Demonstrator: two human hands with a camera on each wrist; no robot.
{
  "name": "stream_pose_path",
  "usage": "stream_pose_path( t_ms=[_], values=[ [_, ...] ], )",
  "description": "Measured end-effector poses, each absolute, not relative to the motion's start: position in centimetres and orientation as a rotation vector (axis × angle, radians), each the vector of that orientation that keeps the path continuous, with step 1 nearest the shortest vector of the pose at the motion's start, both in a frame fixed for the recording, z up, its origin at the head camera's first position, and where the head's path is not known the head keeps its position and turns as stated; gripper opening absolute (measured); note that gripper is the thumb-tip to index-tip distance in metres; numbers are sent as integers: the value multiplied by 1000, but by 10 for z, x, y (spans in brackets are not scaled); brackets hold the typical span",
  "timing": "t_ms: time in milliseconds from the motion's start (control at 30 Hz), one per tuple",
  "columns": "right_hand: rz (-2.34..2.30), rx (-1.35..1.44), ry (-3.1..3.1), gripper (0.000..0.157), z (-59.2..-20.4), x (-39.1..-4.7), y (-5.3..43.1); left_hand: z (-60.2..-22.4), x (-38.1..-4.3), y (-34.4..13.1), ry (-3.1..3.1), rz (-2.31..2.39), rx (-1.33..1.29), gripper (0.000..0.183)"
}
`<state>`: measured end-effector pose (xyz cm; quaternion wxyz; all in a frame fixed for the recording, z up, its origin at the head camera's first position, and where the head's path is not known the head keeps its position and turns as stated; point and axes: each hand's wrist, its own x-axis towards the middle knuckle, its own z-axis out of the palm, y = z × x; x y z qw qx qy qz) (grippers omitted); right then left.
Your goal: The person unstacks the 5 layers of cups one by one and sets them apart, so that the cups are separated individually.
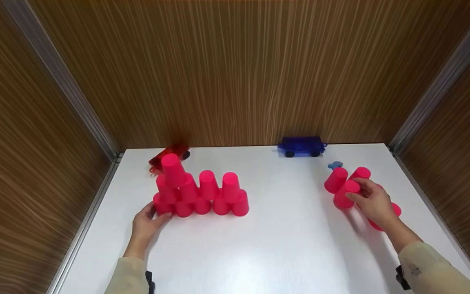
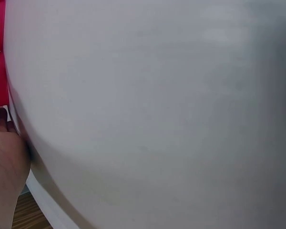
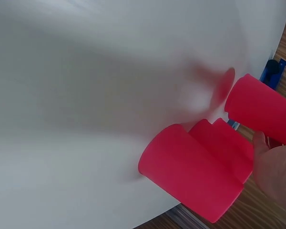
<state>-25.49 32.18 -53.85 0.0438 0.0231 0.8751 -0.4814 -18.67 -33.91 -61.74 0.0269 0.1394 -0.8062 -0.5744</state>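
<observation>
Upside-down pink cups (image 1: 241, 203) are stacked in tiers on the left of the table. One pink cup (image 1: 173, 169) tops the stack at its left end. My left hand (image 1: 147, 224) curls its thumb and fingers around the leftmost bottom cup (image 1: 163, 206); in the left wrist view only part of this hand (image 2: 7, 162) shows at the edge. On the right, my right hand (image 1: 375, 202) pinches a pink cup (image 1: 346, 196) near its upper end. The right wrist view shows that held cup (image 3: 260, 107) raised off the table, beside other pink cups (image 3: 190, 171).
A red toy wagon (image 1: 169, 156) stands behind the stack, partly hidden. At the back wall sits a blue toy wagon (image 1: 302, 146). A small blue object (image 1: 335, 165) lies behind the right-hand cups. Wood-grain panels enclose the white table (image 1: 259, 245) at back and sides.
</observation>
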Motion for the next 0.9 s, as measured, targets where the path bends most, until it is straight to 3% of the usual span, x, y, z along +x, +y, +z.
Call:
stream_pose_path(
  t_ms=[900],
  values=[
    [-1438,96,2661,80,-543,-255,321,-617,-185,-339,-2498,-1776,422,78]
  ],
)
